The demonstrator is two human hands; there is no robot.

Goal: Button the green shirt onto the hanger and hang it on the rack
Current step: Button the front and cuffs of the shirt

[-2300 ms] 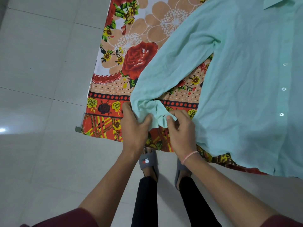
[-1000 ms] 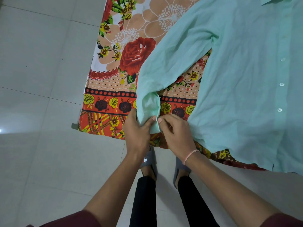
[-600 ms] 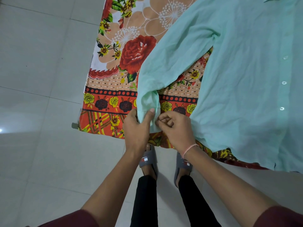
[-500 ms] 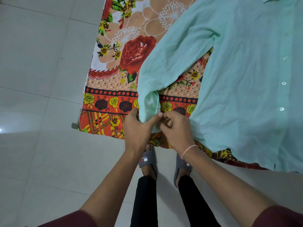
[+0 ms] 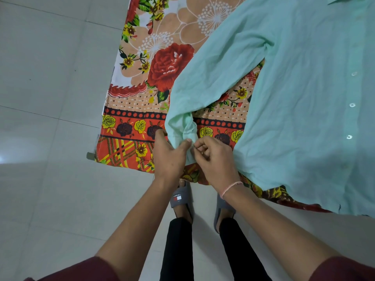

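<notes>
Pinching the cuff (image 5: 182, 126) of the green shirt (image 5: 304, 108) at the near edge of the floral sheet (image 5: 132, 126).
Spread button-side up on the right, sleeve slanting near-left; cuff clasped by left grip (image 5: 168, 157), pinched by right grip (image 5: 215, 159), fingers curled, thumbs meeting.

Sleeve cuff (image 5: 182, 128) edges, earlier apart, now together.

1. Pale green shirt (image 5: 304, 122) lies spread front-up at the right on a floral sheet (image 5: 162, 57).
2. 3 white buttons (image 5: 352, 105) show down its placket.
3. Its sleeve (image 5: 215, 74) runs near-left, cuff (image 5: 182, 126) bunched.
</notes>
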